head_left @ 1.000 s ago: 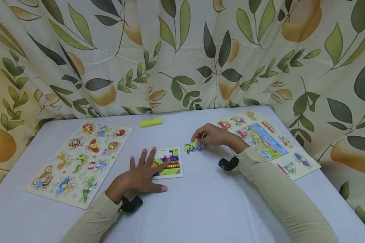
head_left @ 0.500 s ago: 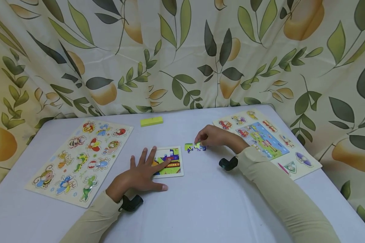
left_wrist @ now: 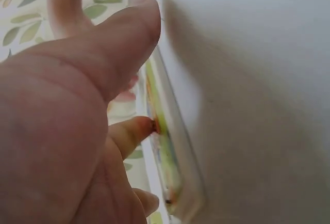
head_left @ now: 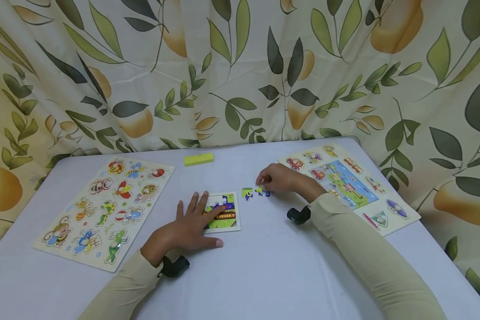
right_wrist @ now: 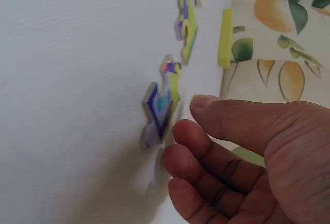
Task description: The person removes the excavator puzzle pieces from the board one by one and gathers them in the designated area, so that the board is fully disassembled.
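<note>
My left hand lies over a small framed jigsaw puzzle, fingers spread and thumb out on the cloth. In the left wrist view a fingertip touches the puzzle's surface. The puzzle picture has purple, orange and green parts; my hand hides its left side. To its right, a green-and-purple jigsaw piece lies on the cloth. Beside it are blue-and-purple jigsaw pieces, close to my right hand. Its fingers are loosely bent, thumb apart from index, with nothing seen between them; contact is unclear.
An insect-picture board lies at the left, and a board with vehicles and a blue scene at the right. A yellow-green block sits near the back edge. A leaf-patterned curtain hangs behind the white-covered table.
My right hand has shifted slightly right, and the pieces near it now lie apart from the green-and-purple one. My left hand has shifted slightly right over the puzzle.
</note>
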The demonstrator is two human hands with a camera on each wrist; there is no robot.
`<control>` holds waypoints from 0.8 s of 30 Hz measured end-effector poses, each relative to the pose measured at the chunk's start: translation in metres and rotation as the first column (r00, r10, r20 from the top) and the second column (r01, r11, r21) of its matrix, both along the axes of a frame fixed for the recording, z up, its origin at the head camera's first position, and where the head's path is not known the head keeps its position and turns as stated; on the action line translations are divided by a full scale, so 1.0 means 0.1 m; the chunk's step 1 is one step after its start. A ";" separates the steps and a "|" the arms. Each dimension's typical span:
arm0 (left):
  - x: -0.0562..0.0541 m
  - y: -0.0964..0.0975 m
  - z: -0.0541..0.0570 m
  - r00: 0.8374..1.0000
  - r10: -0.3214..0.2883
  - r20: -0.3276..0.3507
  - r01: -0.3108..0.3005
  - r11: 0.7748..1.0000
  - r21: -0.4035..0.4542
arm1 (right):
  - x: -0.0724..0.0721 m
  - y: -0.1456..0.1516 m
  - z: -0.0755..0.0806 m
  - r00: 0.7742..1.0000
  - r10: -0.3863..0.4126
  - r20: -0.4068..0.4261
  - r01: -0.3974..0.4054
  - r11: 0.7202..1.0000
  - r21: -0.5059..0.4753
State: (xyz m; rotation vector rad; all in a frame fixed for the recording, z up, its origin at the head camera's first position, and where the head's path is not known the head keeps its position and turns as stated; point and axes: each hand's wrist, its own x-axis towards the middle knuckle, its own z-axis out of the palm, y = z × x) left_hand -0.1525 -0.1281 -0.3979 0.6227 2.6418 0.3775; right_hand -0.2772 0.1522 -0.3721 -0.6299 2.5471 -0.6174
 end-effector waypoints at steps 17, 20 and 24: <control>-0.03 0.16 0.08 0.997 -0.018 0.073 0.025 0.996 -0.087 | 0.08 -0.45 0.10 0.986 0.147 -0.076 -0.156 0.978 -0.136; -0.02 0.19 0.08 0.996 -0.018 0.084 0.026 0.995 -0.099 | 0.11 -0.55 0.07 0.981 0.187 -0.045 -0.191 0.970 -0.153; -0.02 0.26 0.06 0.996 -0.001 0.089 0.012 0.993 -0.120 | 0.14 -0.63 0.04 0.977 0.214 -0.014 -0.213 0.962 -0.169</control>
